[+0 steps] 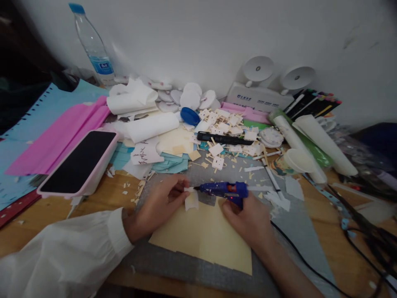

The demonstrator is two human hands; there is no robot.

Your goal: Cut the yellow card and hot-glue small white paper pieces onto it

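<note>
My right hand (249, 215) is wrapped round the handle of a blue hot glue gun (217, 189), which points left and has a glue stick (263, 188) coming out of its back. My left hand (167, 194) pinches a small white piece of paper (192, 201) right at the gun's dark nozzle. Whether the nozzle touches the paper I cannot tell. Beneath both hands lies a pale yellow sheet (201, 236) on a grey mat (310, 248). Small white paper figures (218, 162) with thin stick limbs are heaped behind the gun.
A phone (80, 163) in a pink case leans at the left, near a water bottle (93, 45). White rolls (153, 126), a black pen (225, 138) and a paper cup (294, 161) stand or lie behind. A black cord (304, 258) runs along the right.
</note>
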